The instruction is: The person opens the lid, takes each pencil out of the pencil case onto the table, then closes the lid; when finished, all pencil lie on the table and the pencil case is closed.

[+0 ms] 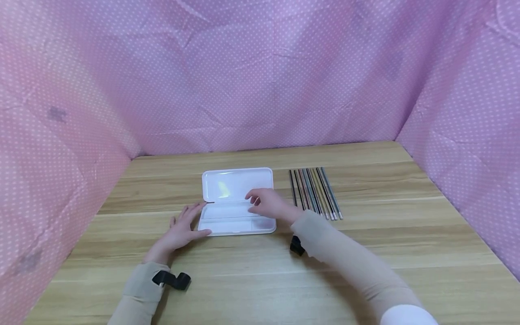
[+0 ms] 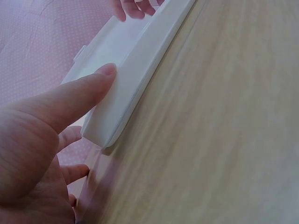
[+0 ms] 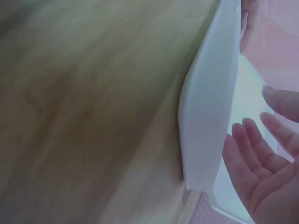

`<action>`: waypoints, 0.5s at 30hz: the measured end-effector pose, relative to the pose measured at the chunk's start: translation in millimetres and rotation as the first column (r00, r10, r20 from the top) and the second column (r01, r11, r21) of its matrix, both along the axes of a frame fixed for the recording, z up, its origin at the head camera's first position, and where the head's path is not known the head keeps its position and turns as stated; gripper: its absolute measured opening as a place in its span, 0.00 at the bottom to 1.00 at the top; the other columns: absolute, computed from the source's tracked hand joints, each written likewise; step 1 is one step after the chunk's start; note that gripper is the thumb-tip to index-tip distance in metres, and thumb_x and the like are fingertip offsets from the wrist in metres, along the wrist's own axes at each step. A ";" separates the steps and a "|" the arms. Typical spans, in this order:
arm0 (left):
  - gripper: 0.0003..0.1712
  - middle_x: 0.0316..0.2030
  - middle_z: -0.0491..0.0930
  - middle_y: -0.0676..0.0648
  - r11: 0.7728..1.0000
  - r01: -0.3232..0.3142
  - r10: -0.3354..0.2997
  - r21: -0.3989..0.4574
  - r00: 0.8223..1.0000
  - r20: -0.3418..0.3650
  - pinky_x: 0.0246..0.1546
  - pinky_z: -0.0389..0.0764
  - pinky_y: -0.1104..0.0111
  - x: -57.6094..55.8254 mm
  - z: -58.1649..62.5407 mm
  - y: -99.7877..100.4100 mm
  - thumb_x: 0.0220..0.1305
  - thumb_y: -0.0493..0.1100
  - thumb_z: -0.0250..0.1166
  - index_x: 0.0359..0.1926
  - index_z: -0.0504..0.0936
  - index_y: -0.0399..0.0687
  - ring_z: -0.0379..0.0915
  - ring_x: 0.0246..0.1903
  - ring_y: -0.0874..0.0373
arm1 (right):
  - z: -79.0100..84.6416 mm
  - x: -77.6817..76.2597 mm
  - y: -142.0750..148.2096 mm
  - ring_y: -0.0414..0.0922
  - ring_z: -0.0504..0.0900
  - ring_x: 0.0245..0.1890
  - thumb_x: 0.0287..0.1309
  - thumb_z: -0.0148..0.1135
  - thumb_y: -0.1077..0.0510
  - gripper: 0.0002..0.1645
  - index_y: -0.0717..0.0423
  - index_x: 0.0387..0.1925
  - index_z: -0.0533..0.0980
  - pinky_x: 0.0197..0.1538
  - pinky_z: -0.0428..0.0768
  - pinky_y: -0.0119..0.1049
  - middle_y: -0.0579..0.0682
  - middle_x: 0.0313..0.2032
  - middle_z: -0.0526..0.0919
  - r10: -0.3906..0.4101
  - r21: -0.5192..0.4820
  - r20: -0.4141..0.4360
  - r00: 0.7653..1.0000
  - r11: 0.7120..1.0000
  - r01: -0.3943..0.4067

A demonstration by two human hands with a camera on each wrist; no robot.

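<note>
A white plastic pencil case [image 1: 225, 227] lies unfolded on the table, its lid [image 1: 243, 180] laid back toward the far side. Dividers split the inside of the near half into compartments, and no pencils show in them. At its left end is my left hand [image 1: 180, 232], fingers spread along the side; in the left wrist view its thumb [image 2: 100, 79] rests against the case wall. Over the right part of the case hovers my right hand [image 1: 270, 205]. Its fingers [image 3: 261, 149] are loosely bent with nothing between them, as the right wrist view shows.
Right of the case, several pencils [image 1: 321, 194] in dark, red, gold and blue-grey tones lie side by side in a row, tips hidden partly behind the right wrist. Pink dotted cloth [image 1: 260, 81] hangs around the back and sides of the wooden table [image 1: 243, 280].
</note>
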State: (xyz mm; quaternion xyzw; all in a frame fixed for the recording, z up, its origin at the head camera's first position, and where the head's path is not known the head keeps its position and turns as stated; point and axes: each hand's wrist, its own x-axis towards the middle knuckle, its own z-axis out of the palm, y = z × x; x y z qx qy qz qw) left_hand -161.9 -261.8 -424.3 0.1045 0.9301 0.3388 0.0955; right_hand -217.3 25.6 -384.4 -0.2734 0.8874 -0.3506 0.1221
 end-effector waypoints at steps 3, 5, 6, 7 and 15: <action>0.50 0.72 0.44 0.32 1.000 0.003 -0.003 0.004 1.000 -0.001 0.57 0.23 0.30 -0.6 -0.8 -0.6 0.55 0.56 0.68 0.72 0.53 0.52 0.25 0.69 0.28 | 1.6 -0.2 -5.3 0.46 0.79 0.46 0.56 0.65 0.60 0.21 0.57 0.53 0.76 0.49 0.78 0.37 0.53 0.44 0.82 0.038 0.043 0.014 0.999 0.998 -0.039; 0.50 0.72 0.43 0.33 1.000 -0.002 0.002 0.008 1.000 0.003 0.57 0.22 0.30 -0.8 -1.4 -1.5 0.55 0.57 0.68 0.72 0.53 0.52 0.24 0.70 0.29 | 3.0 -0.5 -8.6 0.47 0.79 0.47 0.56 0.66 0.60 0.23 0.56 0.54 0.75 0.52 0.77 0.38 0.53 0.46 0.82 0.072 0.080 0.023 0.997 0.994 -0.074; 0.50 0.72 0.43 0.33 1.000 -0.004 0.004 0.010 1.000 0.004 0.57 0.22 0.31 -0.6 -1.4 -1.8 0.55 0.57 0.68 0.72 0.53 0.52 0.24 0.70 0.30 | 3.5 -0.9 -10.3 0.47 0.79 0.48 0.56 0.66 0.59 0.23 0.56 0.54 0.75 0.52 0.77 0.39 0.53 0.47 0.82 0.090 0.101 0.027 0.996 0.991 -0.092; 0.50 0.72 0.43 0.33 1.000 -0.004 0.004 0.010 1.000 0.005 0.58 0.22 0.31 -0.5 -1.5 -2.1 0.55 0.57 0.68 0.72 0.53 0.53 0.24 0.70 0.30 | 4.1 -1.2 -12.0 0.47 0.79 0.48 0.56 0.66 0.59 0.24 0.56 0.55 0.75 0.53 0.76 0.38 0.52 0.48 0.81 0.104 0.121 0.035 0.994 0.987 -0.107; 0.50 0.72 0.44 0.32 1.000 0.001 -0.001 0.000 1.000 0.004 0.57 0.23 0.30 0.0 -0.3 -1.6 0.55 0.57 0.68 0.72 0.53 0.52 0.25 0.69 0.29 | 5.7 -4.1 -20.7 0.44 0.78 0.43 0.55 0.67 0.59 0.22 0.56 0.53 0.76 0.52 0.75 0.37 0.52 0.46 0.82 0.146 0.198 0.031 0.989 0.969 -0.150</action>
